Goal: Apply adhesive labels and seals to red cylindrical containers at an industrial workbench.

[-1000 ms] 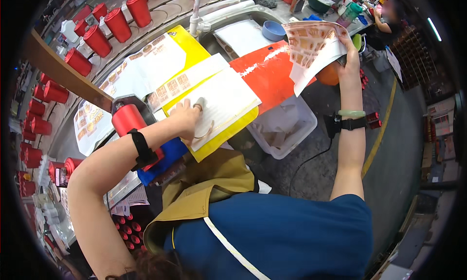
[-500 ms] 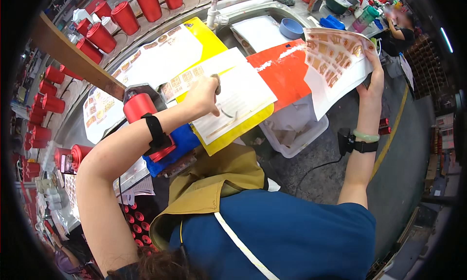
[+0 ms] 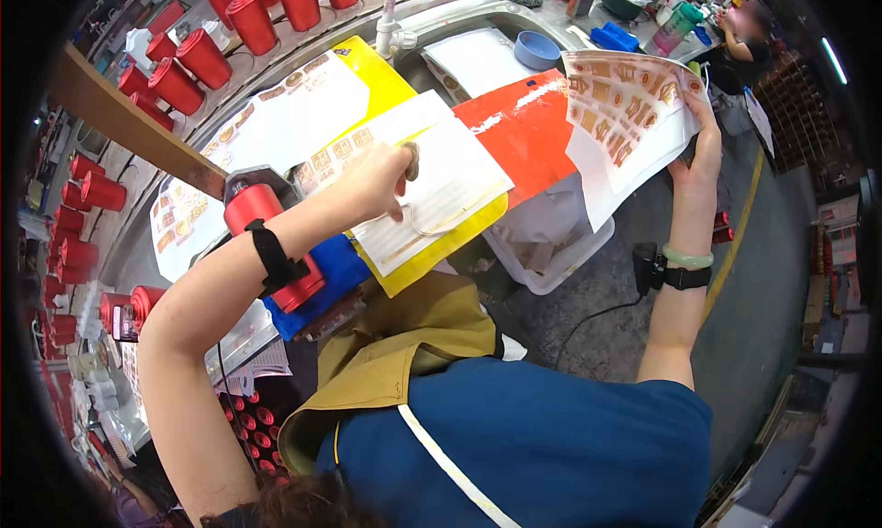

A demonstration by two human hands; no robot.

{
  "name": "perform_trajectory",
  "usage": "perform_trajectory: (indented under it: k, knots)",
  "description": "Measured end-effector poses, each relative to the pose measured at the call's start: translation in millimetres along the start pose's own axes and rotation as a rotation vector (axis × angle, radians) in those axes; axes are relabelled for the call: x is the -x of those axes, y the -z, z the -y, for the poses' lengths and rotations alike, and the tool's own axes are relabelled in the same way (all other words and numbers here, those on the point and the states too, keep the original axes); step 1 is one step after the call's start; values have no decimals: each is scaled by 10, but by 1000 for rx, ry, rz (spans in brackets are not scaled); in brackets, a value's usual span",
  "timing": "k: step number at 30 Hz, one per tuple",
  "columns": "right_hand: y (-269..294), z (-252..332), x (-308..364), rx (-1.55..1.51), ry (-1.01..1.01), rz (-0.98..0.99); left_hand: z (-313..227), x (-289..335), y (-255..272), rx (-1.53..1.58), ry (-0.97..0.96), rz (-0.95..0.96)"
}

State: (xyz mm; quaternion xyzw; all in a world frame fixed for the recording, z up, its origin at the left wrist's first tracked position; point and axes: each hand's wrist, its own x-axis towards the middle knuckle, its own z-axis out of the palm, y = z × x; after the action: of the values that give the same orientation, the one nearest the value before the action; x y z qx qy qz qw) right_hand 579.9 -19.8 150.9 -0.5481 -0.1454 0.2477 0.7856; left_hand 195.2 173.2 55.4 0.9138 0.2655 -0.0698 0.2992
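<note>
My left hand hovers over or rests on a white sheet with a few brown printed squares; its fingers are curled, and what they hold, if anything, is hidden. A thin curved strip lies beside the fingertips. Under that sheet is a yellow folder. On the right, my right hand grips the edge of a curved sheet printed with gold-brown patterns, lifted clear of the surface. A red folder lies between the two sheets.
A red canister lies under my left forearm, by a blue cloth. Below the red folder stands a white bin with paper scraps. A blue bowl sits at the back; red canisters line the left. Another person is at far right.
The whole view has shifted slightly, so the bench things sit a little farther left. My left hand stays over the white sheet, fingers curled, and my right hand keeps its printed sheet.
</note>
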Motion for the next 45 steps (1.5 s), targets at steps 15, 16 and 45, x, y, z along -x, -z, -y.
perform_trajectory:
  k: [15,16,45]
  knots:
    - [-391,-490,47,-308,-61,249,-993,-945,-642,1878,211,-18]
    - [-342,-531,-21,-266,-62,244,-993,-1043,-636,1833,17,-265]
    - [-308,-637,-322,1267,753,116,-622,-1657,-820,1332,319,-670]
